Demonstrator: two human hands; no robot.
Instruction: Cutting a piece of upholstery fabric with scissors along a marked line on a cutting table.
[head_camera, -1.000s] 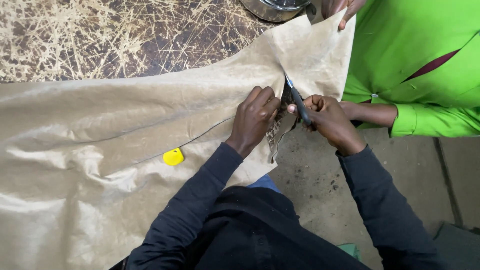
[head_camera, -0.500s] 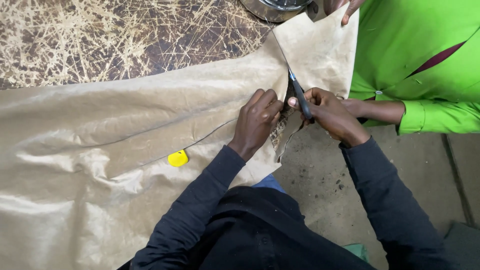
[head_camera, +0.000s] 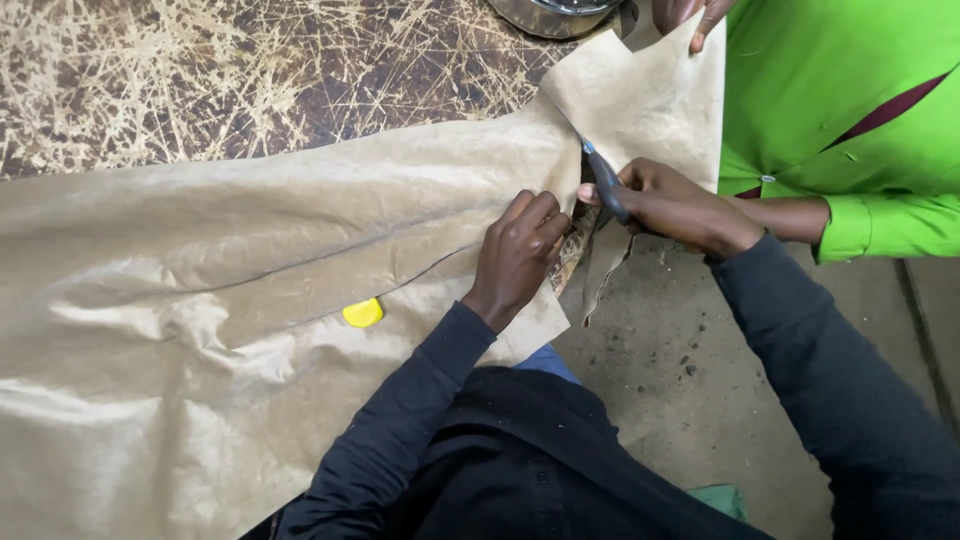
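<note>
A large sheet of tan fabric (head_camera: 250, 300) lies spread over a patterned table. My left hand (head_camera: 520, 250) presses down on the fabric just left of a cut line. My right hand (head_camera: 670, 205) grips a pair of scissors (head_camera: 600, 180) with blue handles, its blades pointing away from me into the fabric. The cut edge (head_camera: 590, 270) hangs frayed below my hands. A person in a bright green shirt (head_camera: 850, 110) stands at the right and holds the far corner of the fabric with one hand (head_camera: 685, 15).
A small yellow piece of chalk (head_camera: 363, 313) lies on the fabric left of my left forearm. A metal bowl (head_camera: 550, 12) sits at the table's far edge. The brown table top (head_camera: 200, 70) with straw pattern shows at the back. Concrete floor (head_camera: 680, 380) lies below right.
The scissors have advanced farther along the fabric away from me, lengthening the cut. Both my hands moved up with them, and the other person's hand still holds the far corner.
</note>
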